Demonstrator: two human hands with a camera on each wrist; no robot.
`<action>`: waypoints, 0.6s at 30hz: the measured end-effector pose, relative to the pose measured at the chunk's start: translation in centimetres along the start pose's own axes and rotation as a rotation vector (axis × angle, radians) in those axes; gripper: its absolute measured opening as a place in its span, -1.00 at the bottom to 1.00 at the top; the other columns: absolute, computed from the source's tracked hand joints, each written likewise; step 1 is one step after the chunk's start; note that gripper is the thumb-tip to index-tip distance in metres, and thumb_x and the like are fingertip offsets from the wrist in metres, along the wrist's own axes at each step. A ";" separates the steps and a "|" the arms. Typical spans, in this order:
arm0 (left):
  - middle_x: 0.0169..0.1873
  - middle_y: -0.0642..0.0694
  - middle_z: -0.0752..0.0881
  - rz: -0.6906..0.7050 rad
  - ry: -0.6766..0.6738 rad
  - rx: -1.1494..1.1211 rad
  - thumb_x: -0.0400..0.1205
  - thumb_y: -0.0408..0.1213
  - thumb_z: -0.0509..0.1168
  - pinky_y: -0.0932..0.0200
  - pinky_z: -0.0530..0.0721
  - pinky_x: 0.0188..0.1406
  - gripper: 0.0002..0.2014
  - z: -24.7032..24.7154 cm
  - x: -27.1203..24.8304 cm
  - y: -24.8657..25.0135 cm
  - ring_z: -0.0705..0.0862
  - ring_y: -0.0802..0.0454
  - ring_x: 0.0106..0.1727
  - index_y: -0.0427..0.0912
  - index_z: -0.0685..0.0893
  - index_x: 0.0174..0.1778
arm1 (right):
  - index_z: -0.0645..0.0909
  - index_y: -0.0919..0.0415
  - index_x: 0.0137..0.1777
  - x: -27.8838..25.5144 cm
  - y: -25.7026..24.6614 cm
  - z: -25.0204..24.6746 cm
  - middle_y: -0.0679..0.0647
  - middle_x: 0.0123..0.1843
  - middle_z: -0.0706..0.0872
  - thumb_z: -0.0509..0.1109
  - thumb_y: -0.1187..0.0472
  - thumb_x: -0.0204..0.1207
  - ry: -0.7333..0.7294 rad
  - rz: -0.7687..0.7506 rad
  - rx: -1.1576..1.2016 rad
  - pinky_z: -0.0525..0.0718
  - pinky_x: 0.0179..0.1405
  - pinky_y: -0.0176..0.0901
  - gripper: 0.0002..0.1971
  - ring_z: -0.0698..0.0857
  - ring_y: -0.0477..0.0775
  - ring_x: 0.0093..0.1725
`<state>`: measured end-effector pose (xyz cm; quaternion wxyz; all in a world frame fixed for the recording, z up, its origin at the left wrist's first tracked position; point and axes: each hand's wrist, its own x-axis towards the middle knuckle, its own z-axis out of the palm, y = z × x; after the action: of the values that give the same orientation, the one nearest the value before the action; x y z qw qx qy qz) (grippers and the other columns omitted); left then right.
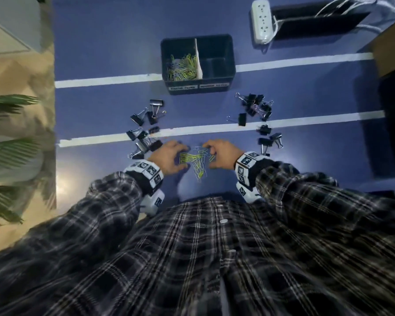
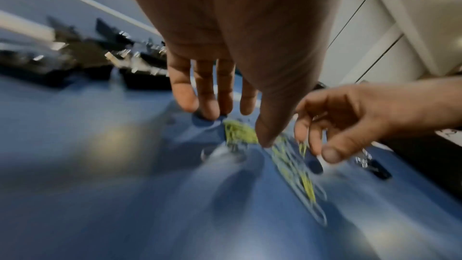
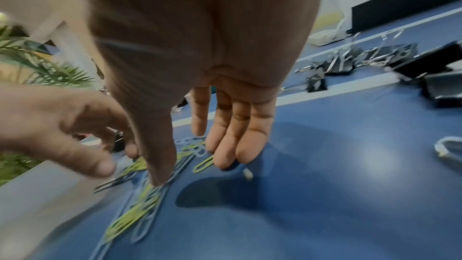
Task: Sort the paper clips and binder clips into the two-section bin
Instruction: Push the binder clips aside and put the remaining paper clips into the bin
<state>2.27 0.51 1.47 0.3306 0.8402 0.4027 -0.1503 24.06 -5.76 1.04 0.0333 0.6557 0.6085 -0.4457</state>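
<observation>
**Both my hands around the loose paper clips**

The blue table (image 1: 306,92), crossed by white tape stripes (image 1: 105,82), fills the upper half of the head view; a plant (image 1: 7,137) sits at the left edge. The black two-section bin (image 1: 230,53) stands at upper centre, paper clips in its left section; its front labels (image 1: 198,86) are too blurred to read. Black binder clips (image 1: 144,133) lie scattered on either side below it. At centre, my left hand (image 1: 167,159) and right hand (image 1: 221,157) flank the yellow-green and silver paper clip pile (image 1: 196,160), fingers extended, relaxed, tips touching down around it, nothing gripped.
</observation>
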 end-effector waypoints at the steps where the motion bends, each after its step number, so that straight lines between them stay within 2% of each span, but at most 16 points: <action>1: 0.32 -0.15 0.50 0.002 0.008 0.009 0.53 0.04 0.40 0.01 0.49 0.31 -0.41 1.1 -0.6 0.0 0.49 -0.14 0.35 -0.04 0.49 0.46 | 0.49 0.08 0.41 0.0 -0.3 0.6 0.01 0.08 0.58 0.61 0.06 0.29 0.008 -0.025 -0.018 0.62 0.18 -0.06 -0.33 0.60 0.08 0.09; 3: 0.34 -0.16 0.49 0.004 0.046 0.016 0.52 0.06 0.40 -0.04 0.53 0.31 -0.40 2.6 -1.1 0.1 0.46 -0.15 0.37 -0.03 0.48 0.46 | 0.47 0.09 0.42 0.1 -1.2 1.7 0.12 0.22 0.61 0.60 -0.03 0.31 0.038 -0.043 -0.057 0.58 0.26 -0.01 -0.31 0.59 0.18 0.24; 6: 0.26 -0.10 0.52 -0.028 0.136 0.021 0.57 0.01 0.34 -0.01 0.57 0.18 -0.60 3.4 -1.1 0.6 0.47 -0.09 0.30 -0.05 0.54 0.28 | 0.47 0.11 0.41 0.2 -2.5 2.8 0.17 0.30 0.56 0.52 -0.05 0.42 0.124 0.002 -0.071 0.59 0.20 0.03 -0.41 0.61 0.23 0.24; 8: 0.19 -0.09 0.56 -0.044 0.177 0.024 0.60 -0.04 0.32 0.05 0.53 0.10 -0.73 3.4 -0.7 0.8 0.50 -0.09 0.23 -0.08 0.58 0.14 | 0.50 0.14 0.35 0.2 -3.0 2.8 0.19 0.29 0.56 0.45 0.02 0.50 0.168 0.036 -0.092 0.59 0.19 0.03 -0.54 0.61 0.26 0.24; 11: 0.13 -0.12 0.58 -0.058 0.190 0.027 0.62 -0.09 0.31 0.06 0.52 0.09 -0.77 3.3 -0.3 0.8 0.53 -0.11 0.19 -0.12 0.60 0.10 | 0.52 0.17 0.30 0.4 -3.1 2.6 0.20 0.27 0.58 0.38 0.19 0.55 0.180 0.060 -0.122 0.59 0.17 0.02 -0.66 0.62 0.28 0.23; 14: 0.06 -0.11 0.60 -0.058 0.194 0.041 0.62 -0.07 0.29 0.05 0.53 0.07 -0.79 3.4 0.0 0.4 0.56 -0.11 0.12 -0.13 0.60 0.06 | 0.43 0.20 0.38 0.5 -3.1 2.2 0.25 0.30 0.60 0.33 0.39 0.50 0.176 0.075 -0.113 0.63 0.18 0.06 -0.56 0.63 0.32 0.24; 16: 0.02 -0.10 0.61 -0.055 0.201 0.058 0.62 -0.06 0.29 0.05 0.53 0.05 -0.80 3.4 0.0 0.2 0.57 -0.09 0.09 -0.12 0.59 0.01 | 0.40 0.22 0.43 0.4 -3.0 2.0 0.27 0.29 0.62 0.31 0.40 0.52 0.177 0.076 -0.090 0.66 0.17 0.07 -0.53 0.64 0.33 0.23; 18: -0.01 -0.08 0.64 -0.050 0.215 0.067 0.63 -0.07 0.28 0.06 0.49 0.05 -0.82 3.4 0.1 0.1 0.57 -0.09 0.08 -0.10 0.60 -0.02 | 0.49 0.20 0.40 0.4 -2.7 1.9 0.27 0.20 0.67 0.28 0.38 0.54 0.183 0.078 -0.057 0.67 0.11 0.03 -0.59 0.68 0.31 0.16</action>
<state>2.49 -1.76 -1.06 0.2535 0.8517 0.4514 -0.0806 20.77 -5.88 1.03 0.0134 0.7157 0.5954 -0.3647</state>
